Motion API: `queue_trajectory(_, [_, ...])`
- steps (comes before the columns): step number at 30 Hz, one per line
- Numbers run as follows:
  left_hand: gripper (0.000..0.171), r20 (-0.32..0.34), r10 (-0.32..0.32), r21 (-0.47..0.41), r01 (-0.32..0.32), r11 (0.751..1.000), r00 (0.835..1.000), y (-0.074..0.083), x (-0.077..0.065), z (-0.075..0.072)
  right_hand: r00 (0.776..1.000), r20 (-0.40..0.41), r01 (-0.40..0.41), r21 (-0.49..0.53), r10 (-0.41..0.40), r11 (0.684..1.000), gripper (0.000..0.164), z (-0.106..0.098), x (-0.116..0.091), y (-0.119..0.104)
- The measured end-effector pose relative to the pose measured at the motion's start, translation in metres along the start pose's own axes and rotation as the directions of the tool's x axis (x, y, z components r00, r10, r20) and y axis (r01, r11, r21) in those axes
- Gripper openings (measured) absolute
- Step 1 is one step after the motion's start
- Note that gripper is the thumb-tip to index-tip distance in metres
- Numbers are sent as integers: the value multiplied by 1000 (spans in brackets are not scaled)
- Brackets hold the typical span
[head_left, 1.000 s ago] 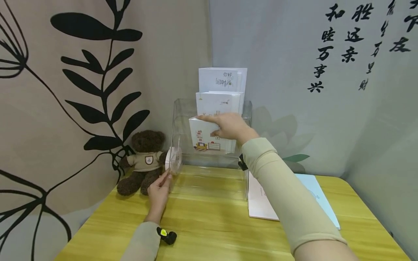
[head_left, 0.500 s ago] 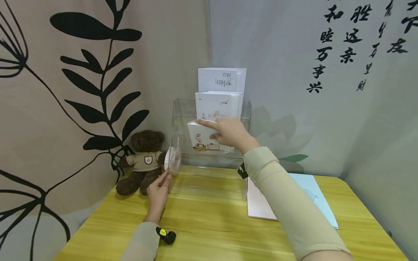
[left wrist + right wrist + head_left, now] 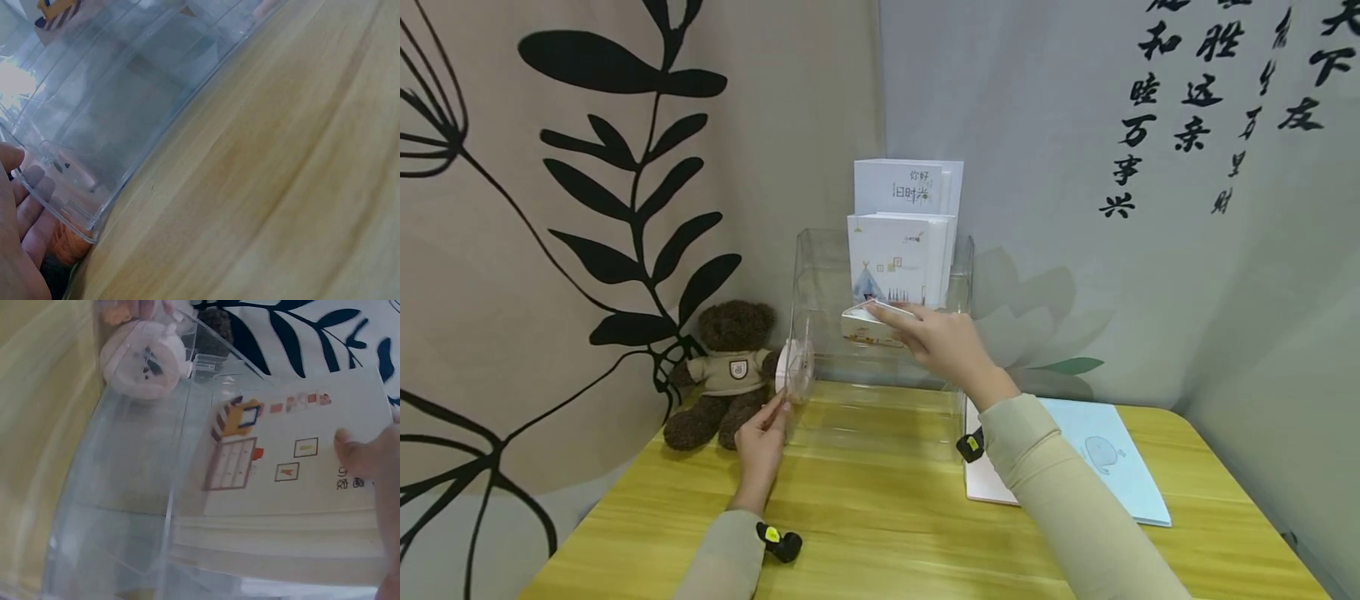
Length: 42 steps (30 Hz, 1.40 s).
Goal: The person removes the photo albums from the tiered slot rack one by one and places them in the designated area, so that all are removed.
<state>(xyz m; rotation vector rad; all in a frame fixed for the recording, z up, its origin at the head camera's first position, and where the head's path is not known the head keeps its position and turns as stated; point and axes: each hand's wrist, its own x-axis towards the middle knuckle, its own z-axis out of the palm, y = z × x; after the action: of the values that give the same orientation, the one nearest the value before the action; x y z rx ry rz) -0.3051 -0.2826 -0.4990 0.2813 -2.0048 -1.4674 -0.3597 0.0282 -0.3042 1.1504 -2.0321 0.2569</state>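
The white illustrated booklet (image 3: 872, 330) is at the front of the clear acrylic rack (image 3: 823, 287), tipped toward the person, with its lower edge close to the front tier. The right hand (image 3: 943, 342) pinches it near its top end, thumb flat on the printed cover and a finger along the upper edge; how the remaining fingers lie behind it, I cannot tell. The left hand (image 3: 762, 437) pinches the rack's near left edge, thumb on one side of the thin panel and fingers on the other.

The booklet looks thick and glossy, held at one end only, so a loose thumb could let it slip forward — most likely onto the counter (image 3: 865, 533). Should its lower edge catch on the front lip, a pull might drag the light rack along, and a slack left hand would make that worse. A jolt could also unsettle the upright booklets (image 3: 891, 254) behind, or knock the round white object (image 3: 796, 371) by the left wall. Just beyond that sits the teddy bear (image 3: 732, 371) — soft, and probably safe from a bump.
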Motion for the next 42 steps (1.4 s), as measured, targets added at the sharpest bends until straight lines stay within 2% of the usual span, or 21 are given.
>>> queue_trajectory(3, [29, 6, 0, 3, 0, 1000, 1000, -1, -2, 1, 991, -126, -45, -9, 44, 999, 57, 6, -19, -5])
queue_trajectory(5, [29, 7, 1, 9, -1, 1000, 1000, 0, -3, 2, 973, -218, -78, -11, 74, 997, 55, 11, -32, -10])
queue_trajectory(9, [29, 19, -4, 8, 4, 1000, 1000, 1, -7, 5, 910, -407, -85, 8, 81, 996, 42, 19, -59, -24])
queue_trajectory(12, [30, 30, -7, 18, 6, 1000, 1000, 0, -10, 9, 873, -483, -65, 7, 61, 998, 37, 20, -73, -32])
queue_trajectory(15, [29, 21, 4, 16, -4, 1000, 1000, 1, -11, 11, 869, -490, -64, 16, 63, 998, 38, 15, -78, -34])
queue_trajectory(17, [28, 11, 18, 13, -18, 1000, 1000, 2, -10, 11, 872, -483, -72, 32, 78, 997, 38, 9, -77, -33])
queue_trajectory(19, [29, 5, 30, 7, -30, 1000, 1000, 4, -7, 10, 865, -493, -78, 51, 93, 996, 36, 2, -73, -31])
queue_trajectory(25, [29, 3, 38, 5, -38, 999, 999, 9, 2, 6, 831, -542, -73, 116, 125, 991, 39, -21, -62, -28])
queue_trajectory(30, [30, 2, 38, 18, -38, 999, 999, 7, 4, 4, 798, -583, -1, 252, 152, 968, 40, -42, -57, -33])
queue_trajectory(36, [31, 13, 25, 14, -25, 1000, 1000, 4, 0, 0, 808, -558, 58, 394, 188, 917, 48, -54, -58, -37])
queue_trajectory(42, [32, 29, 18, 44, -20, 999, 999, 2, -1, -3, 825, -533, 89, 447, 186, 890, 44, -55, -64, -37])
